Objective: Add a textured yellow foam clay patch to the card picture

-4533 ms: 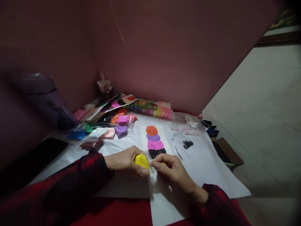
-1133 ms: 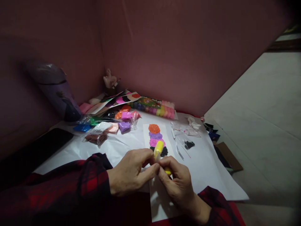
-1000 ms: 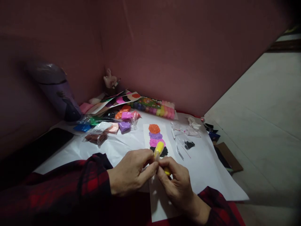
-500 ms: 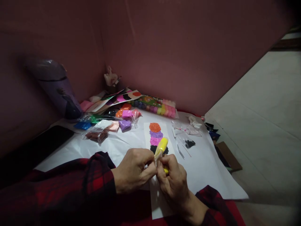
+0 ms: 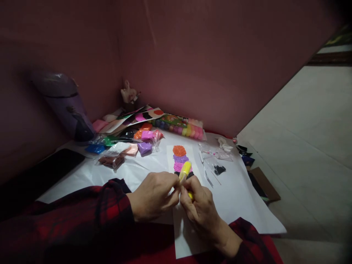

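Both hands meet over the paper strip, pinching a small clear packet of yellow modelling clay (image 5: 186, 168). My left hand (image 5: 155, 196) grips the packet's wrapper from the left, fingers closed. From the right, my right hand (image 5: 199, 205) is closed round it, and a bit of yellow shows between its fingers. Beneath them lies the white paper strip (image 5: 183, 242), with orange, purple, pink and black patches of textured clay (image 5: 180, 158) stacked down its upper part. The black patch is partly hidden behind the hands and the packet.
Several bagged clays, such as a purple packet (image 5: 145, 147), lie at the left. A fork-like metal tool (image 5: 205, 170), a thin stick (image 5: 216, 178) and a bag of black clay (image 5: 219, 169) are at the right. A purple bottle (image 5: 66, 106) and a dark phone-like slab (image 5: 55, 168) stand and lie left.
The view has shifted slightly, so most things appear a little to the left. Both hands keep their pinch on the yellow packet, with hardly any movement between them.
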### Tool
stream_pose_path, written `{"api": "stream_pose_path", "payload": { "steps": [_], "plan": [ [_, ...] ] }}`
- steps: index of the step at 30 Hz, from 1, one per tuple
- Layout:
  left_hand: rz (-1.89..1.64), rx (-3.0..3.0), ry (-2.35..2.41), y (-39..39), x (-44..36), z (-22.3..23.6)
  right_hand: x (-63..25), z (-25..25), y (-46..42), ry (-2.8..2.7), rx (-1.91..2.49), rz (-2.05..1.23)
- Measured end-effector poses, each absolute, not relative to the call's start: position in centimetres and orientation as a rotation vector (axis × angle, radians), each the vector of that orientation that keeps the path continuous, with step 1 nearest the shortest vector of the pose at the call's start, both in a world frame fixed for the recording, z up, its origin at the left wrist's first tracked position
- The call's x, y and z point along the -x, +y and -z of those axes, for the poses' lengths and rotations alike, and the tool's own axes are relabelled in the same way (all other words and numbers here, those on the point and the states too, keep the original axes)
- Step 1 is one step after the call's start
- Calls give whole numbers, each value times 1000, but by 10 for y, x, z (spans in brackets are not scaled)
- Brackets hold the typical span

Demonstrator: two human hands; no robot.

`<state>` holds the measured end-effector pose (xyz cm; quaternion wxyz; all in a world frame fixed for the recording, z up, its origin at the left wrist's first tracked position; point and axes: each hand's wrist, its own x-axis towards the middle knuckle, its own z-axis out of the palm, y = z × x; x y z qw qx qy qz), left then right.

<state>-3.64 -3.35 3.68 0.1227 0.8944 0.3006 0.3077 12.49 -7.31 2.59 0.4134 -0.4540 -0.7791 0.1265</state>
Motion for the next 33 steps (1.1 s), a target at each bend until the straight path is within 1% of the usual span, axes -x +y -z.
{"api": "stream_pose_path", "payload": {
  "steps": [7,13,18,22,30,33],
  "plan": [
    [-939,-2609,764,-33,40,-39,-128,-37,-74,-2026,1171,-401],
    [-1021,-2586,705,-34,38,-36,-126,-38,-73,-2071,1146,-386],
    [-1110,-2585,817,-36,35,-33,-124,-34,-72,-2073,1149,-285],
    [-1109,-2610,931,-39,34,-31,-121,-31,-74,-2025,1166,-194],
    [-1212,-2609,1040,-33,35,-30,-116,-25,-74,-1916,1180,-143],
    [-1176,-2513,1010,-31,36,-33,-117,-29,-73,-1879,1188,-237]
  ]
}}
